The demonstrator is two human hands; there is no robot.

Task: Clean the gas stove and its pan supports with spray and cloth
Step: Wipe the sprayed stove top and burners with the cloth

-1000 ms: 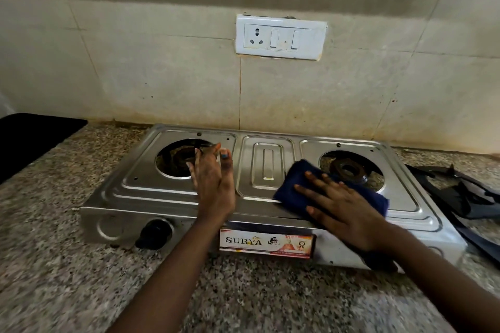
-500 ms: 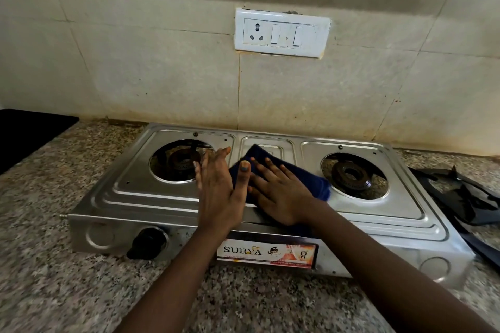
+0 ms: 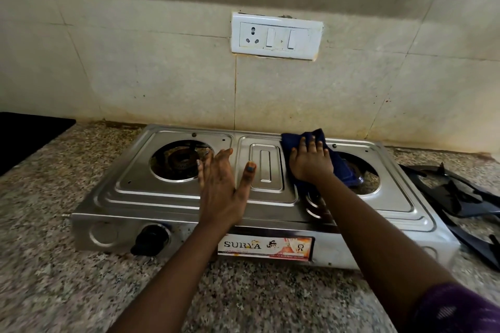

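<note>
The speckled granite counter [image 3: 54, 265] fills the lower frame, and the steel two-burner gas stove [image 3: 162, 197] sits at the centre against the tiled wall [image 3: 135, 76]. The black pan supports [image 3: 460, 197] lie off the stove at the right edge, so they probably still wait for cleaning. The left hand [image 3: 220, 186] rests flat with fingers spread on the stove top. The right hand [image 3: 309, 161] presses the blue cloth [image 3: 339, 167] flat near the right burner. No spray bottle is visible.

"SURYA" reads on the stove's front label [image 3: 265, 248].
</note>
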